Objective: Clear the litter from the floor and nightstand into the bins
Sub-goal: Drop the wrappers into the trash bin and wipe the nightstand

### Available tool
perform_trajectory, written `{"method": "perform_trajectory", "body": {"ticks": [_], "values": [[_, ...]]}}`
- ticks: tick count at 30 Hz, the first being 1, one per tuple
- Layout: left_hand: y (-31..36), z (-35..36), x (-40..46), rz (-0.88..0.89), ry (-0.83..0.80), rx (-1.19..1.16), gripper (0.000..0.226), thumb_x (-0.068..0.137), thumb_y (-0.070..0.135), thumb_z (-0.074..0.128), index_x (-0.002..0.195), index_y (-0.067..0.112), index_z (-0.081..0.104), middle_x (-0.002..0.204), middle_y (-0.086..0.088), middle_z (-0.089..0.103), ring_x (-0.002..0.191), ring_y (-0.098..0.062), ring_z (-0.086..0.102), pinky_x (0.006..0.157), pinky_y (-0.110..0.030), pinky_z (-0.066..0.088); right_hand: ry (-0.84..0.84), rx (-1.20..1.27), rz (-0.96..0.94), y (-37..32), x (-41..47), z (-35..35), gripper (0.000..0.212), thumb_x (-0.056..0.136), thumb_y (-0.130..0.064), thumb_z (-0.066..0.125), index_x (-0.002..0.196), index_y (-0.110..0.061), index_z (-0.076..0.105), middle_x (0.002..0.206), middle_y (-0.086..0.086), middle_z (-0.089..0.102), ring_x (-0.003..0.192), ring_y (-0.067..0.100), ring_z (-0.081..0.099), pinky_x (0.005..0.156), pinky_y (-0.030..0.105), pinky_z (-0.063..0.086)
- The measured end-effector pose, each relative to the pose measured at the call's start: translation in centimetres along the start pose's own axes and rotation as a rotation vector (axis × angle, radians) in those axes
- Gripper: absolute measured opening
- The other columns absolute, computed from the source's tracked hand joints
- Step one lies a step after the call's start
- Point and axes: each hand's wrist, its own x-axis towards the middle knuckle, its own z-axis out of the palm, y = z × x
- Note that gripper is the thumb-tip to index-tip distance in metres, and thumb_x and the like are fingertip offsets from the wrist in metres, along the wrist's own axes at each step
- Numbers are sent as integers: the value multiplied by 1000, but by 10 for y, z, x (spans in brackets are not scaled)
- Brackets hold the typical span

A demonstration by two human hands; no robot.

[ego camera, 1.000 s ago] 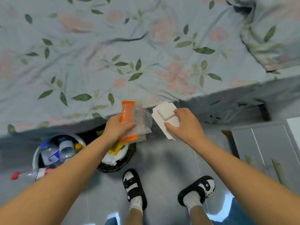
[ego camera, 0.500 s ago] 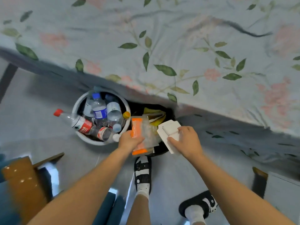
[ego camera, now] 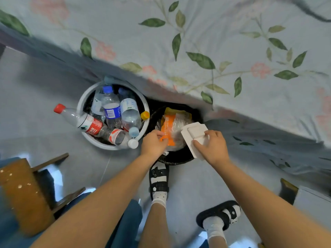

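Left hand (ego camera: pixel 153 143) pinches an orange-and-clear plastic wrapper (ego camera: pixel 170 128), thumb and fingers closed on its lower edge; right hand (ego camera: pixel 212 146) grips a white flattened carton (ego camera: pixel 194 136) w/ fingers curled over its near end. Both hands sit side by side, close but not touching, above the bins.

Beyond the hands, biggest item: bed w/ floral sheet (ego camera: pixel 206 42), its edge running diagonally just past both bins. Grey floor (ego camera: pixel 44 104) spreads to the left of the left hand and under both forearms. Near the left elbow, a brown wooden chair (ego camera: pixel 21 190), partly blurred.

White bin (ego camera: pixel 83 102) sits just left of and beyond the left hand, packed w/ plastic bottles (ego camera: pixel 112 108); a red-capped bottle (ego camera: pixel 78 119) lies tilted across the rim, neck sticking out over the floor. Black bin (ego camera: pixel 176 157) is directly under both hands, holding yellow and clear wrappers; wrapper and carton hang over its opening.

Below the wrists, person's feet in black-and-white sandals (ego camera: pixel 159 176) w/ white socks.
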Motion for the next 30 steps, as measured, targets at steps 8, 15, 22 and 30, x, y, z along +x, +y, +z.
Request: {"method": "perform_trajectory", "body": {"ticks": [8,15,22,30], "values": [[1,-9,-14,147,-38,537,17,90,24,50,100,18,62,95,-2,66,90,-21,61,71,-33,50,80,-178,-281,-37,11,71,56,80,-40,64,125,-13,45,131,13,46,114,31,47,92,41,44],[-15,7,1,183,-27,617,22,92,27,49,108,17,60,105,-3,63,97,-22,61,79,-37,53,62,-507,-355,-12,48,128,33,90,-38,54,120,-22,54,129,16,47,112,36,46,101,46,38],[-28,12,9,172,-97,740,25,92,25,46,111,16,58,112,-6,59,102,-25,58,84,-37,51,-416,-656,-151,18,61,145,76,90,-16,49,152,-23,5,149,10,33,142,34,18,119,46,10],[-4,24,-21,252,-152,989,27,94,22,44,117,15,56,117,-5,58,108,-24,56,81,-34,48,-220,-310,-309,18,23,72,42,94,-24,41,136,-16,43,130,11,54,119,31,46,102,38,35]]}}
